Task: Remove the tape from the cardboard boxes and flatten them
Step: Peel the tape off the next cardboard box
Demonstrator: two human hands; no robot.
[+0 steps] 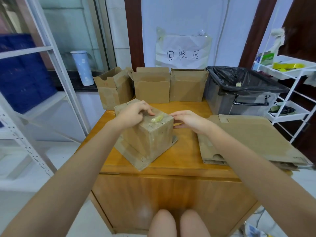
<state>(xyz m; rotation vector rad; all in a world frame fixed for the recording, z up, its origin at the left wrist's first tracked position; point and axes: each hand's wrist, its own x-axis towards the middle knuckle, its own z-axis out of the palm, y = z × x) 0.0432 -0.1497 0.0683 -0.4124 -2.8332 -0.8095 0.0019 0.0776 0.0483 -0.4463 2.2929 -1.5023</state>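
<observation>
Fingers (150,112) of the left hand (133,113) are curling down and pressing on top of the brown, upturned cardboard box (150,135); whether they are pinching anything, I cannot tell. The right hand (189,121) is hovering relaxed beside the box's right edge. A crumpled yellowish tape wad (156,119) is sitting on that top face. The box is standing tilted on the orange wooden tabletop (184,151), flattened brown cardboard sheets (248,139) lying to its right, three open cardboard boxes (152,86) and a black-lined grey plastic bin (242,93) standing behind.
</observation>
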